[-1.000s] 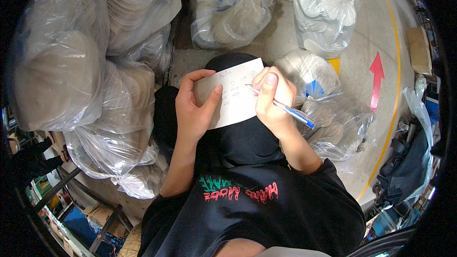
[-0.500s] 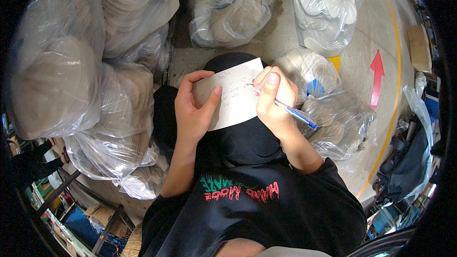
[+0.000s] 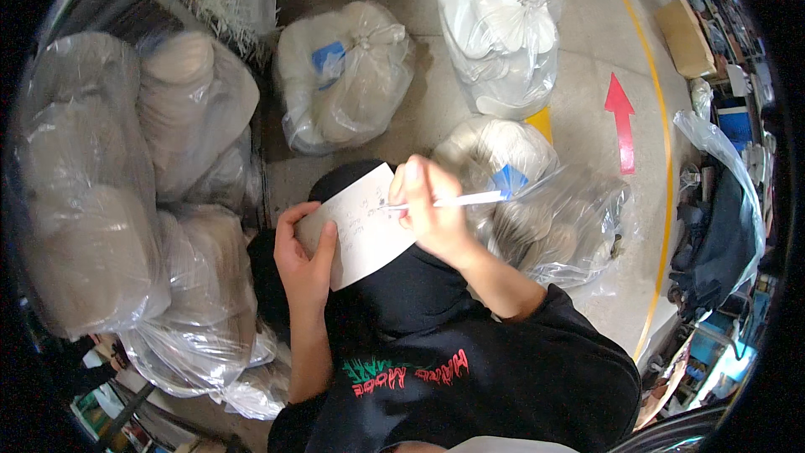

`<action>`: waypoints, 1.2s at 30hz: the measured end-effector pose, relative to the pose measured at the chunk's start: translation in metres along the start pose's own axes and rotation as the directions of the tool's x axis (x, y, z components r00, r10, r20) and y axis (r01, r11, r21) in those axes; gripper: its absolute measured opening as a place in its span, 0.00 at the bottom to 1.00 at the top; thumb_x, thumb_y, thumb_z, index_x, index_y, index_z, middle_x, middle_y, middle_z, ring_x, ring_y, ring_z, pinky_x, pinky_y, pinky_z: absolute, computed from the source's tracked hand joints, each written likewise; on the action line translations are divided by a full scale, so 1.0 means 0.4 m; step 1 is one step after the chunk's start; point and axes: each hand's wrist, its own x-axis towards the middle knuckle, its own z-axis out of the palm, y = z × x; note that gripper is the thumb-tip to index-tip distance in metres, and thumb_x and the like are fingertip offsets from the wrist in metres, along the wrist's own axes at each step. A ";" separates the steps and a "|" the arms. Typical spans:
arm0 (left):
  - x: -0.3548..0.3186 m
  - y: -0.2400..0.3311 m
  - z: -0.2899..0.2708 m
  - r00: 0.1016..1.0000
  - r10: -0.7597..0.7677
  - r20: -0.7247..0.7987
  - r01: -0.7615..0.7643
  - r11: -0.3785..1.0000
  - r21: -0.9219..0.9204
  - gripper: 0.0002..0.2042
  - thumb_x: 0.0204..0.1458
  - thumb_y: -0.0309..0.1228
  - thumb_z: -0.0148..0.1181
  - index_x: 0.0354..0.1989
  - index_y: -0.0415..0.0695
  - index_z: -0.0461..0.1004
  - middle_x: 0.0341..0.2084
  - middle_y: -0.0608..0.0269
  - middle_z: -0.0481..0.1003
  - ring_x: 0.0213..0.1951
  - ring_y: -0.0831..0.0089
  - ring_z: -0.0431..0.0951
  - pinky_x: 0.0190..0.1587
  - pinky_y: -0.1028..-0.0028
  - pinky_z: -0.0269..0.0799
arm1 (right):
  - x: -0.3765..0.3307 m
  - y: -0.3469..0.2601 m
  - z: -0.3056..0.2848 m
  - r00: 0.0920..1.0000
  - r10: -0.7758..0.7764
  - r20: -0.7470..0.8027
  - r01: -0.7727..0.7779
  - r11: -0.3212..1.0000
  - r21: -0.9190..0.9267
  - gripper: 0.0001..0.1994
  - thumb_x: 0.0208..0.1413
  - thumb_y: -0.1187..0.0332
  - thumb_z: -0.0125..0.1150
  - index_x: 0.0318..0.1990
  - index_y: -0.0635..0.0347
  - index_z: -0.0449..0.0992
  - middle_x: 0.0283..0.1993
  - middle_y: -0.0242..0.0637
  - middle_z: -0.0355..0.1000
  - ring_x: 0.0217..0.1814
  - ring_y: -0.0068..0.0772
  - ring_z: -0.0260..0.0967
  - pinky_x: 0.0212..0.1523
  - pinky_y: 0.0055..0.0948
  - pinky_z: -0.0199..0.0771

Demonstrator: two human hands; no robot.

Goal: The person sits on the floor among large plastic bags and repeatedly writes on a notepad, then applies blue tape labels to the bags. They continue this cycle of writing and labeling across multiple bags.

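Holding: left hand (image 3: 303, 262) grips the white paper slip (image 3: 362, 225) by its lower left edge, thumb curled over the front, fingers behind; the slip is propped against the black-clad knee (image 3: 394, 289).
Writing grip: right hand (image 3: 432, 214) has its fingers pressed together around a white pen (image 3: 453, 200), pinching it near the tip end.
Key relation: pen tip meets the slip at its upper right corner; the slip lies at about 8 o'clock from the right hand, touching it.
Pen axis: runs from roughly 9 o'clock at the tip to 3 o'clock at the tail, nearly level, tail jutting past the knuckles.
Slip axis: long side tilted, low end toward 7 o'clock, high end toward 1 o'clock.
Nearer hand: both touch the slip; the left carries it, the right only bears on it through the pen.
Around, 3 o'clock: clear plastic bag of pale round pieces (image 3: 537, 218) with a blue tag, just beside the right wrist.
Around, 12 o'clock: two tied bags of whitish goods (image 3: 348, 75), well apart from the hands.
Around, 9 o'clock: stacked clear bags of tan discs (image 3: 92, 226), near the left forearm.
Floor: grey concrete with a red arrow (image 3: 620, 117) and a yellow line.
In the way: nothing lies between pen and slip.
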 end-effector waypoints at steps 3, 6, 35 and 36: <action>0.005 0.001 0.003 0.999 -0.031 0.019 0.032 0.998 -0.047 0.17 0.58 0.24 0.66 0.54 0.38 0.72 0.48 0.61 0.73 0.51 0.73 0.72 0.58 0.72 0.66 | 0.104 -0.018 -0.128 0.993 0.095 0.069 -0.116 0.865 0.489 0.21 0.72 0.52 0.40 0.33 0.59 0.65 0.24 0.43 0.65 0.18 0.28 0.61 0.14 0.28 0.69; 0.009 -0.006 0.004 0.999 -0.051 0.017 0.053 0.993 -0.102 0.17 0.58 0.24 0.65 0.55 0.38 0.71 0.50 0.59 0.72 0.52 0.73 0.71 0.59 0.72 0.64 | 0.270 0.005 -0.316 0.988 -0.030 -0.151 0.065 0.971 0.232 0.08 0.65 0.67 0.47 0.40 0.62 0.71 0.34 0.44 0.72 0.30 0.32 0.74 0.39 0.40 0.85; 0.144 -0.113 -0.059 0.957 0.001 0.291 0.265 0.405 -0.875 0.19 0.68 0.43 0.45 0.24 0.49 0.61 0.76 0.35 0.48 0.79 0.52 0.42 0.79 0.54 0.39 | 0.108 -0.003 -0.008 0.921 -0.332 0.204 0.386 0.855 -0.347 0.14 0.69 0.67 0.57 0.30 0.63 0.67 0.27 0.42 0.76 0.26 0.25 0.72 0.27 0.24 0.70; 0.143 -0.097 -0.059 0.951 0.020 0.310 0.277 0.395 -0.876 0.18 0.67 0.44 0.47 0.24 0.49 0.62 0.77 0.36 0.47 0.80 0.52 0.40 0.79 0.55 0.36 | 0.105 0.006 -0.010 0.939 -0.288 0.186 0.342 0.834 -0.434 0.14 0.70 0.65 0.56 0.31 0.63 0.67 0.26 0.41 0.75 0.26 0.25 0.72 0.28 0.25 0.70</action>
